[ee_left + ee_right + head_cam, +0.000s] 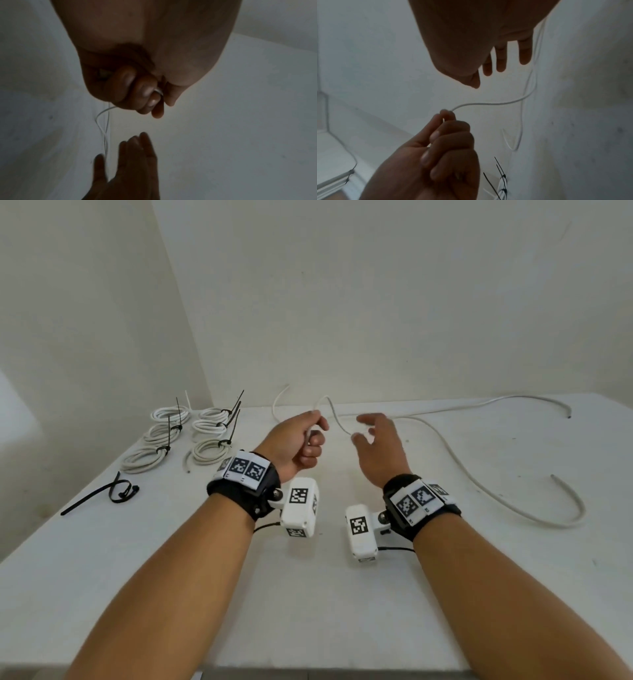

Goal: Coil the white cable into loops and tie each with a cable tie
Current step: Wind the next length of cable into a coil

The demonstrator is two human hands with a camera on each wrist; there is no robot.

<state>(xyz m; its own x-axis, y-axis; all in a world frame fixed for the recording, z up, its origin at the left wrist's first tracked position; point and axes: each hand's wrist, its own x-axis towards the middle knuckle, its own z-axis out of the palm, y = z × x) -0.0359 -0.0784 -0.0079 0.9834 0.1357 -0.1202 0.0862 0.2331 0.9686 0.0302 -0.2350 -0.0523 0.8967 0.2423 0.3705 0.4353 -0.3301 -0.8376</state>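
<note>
A long white cable [455, 453] snakes across the white table [308, 594] from the right toward the middle. My left hand [310, 436] is raised above the table with its fingers curled round the cable near one end; thumb and forefinger pinch it [448, 112]. From there the cable [496, 103] arcs toward my right hand [368, 429]. That hand hovers just right of the left one with fingers spread and straight [501, 59], holding nothing. The cable [107, 135] runs down beside the right hand [130, 159] in the left wrist view.
Several finished white coils [178, 436], each bound with a black cable tie, lie at the table's back left. A loose black cable tie [109, 494] lies nearer the left edge. White walls close the back and left.
</note>
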